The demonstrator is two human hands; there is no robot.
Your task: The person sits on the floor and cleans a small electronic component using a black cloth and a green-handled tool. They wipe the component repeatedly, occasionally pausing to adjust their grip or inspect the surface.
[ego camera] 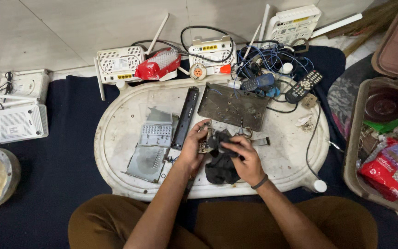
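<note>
Pale tiled floor (61,27) w/ dark blue mat (61,157), dim indoor light.

Five white plastic router boxes (119,63), two dark remote controls (304,85), one oval white tray (116,138), one black cloth (221,168), two hands (247,159).

The small circuit board (204,140) is mostly hidden between the left hand (193,148) and the black cloth (221,163) gripped by the right hand (247,159), its parts too small to tell, while the open case (383,138) is cut off by the right edge
</note>
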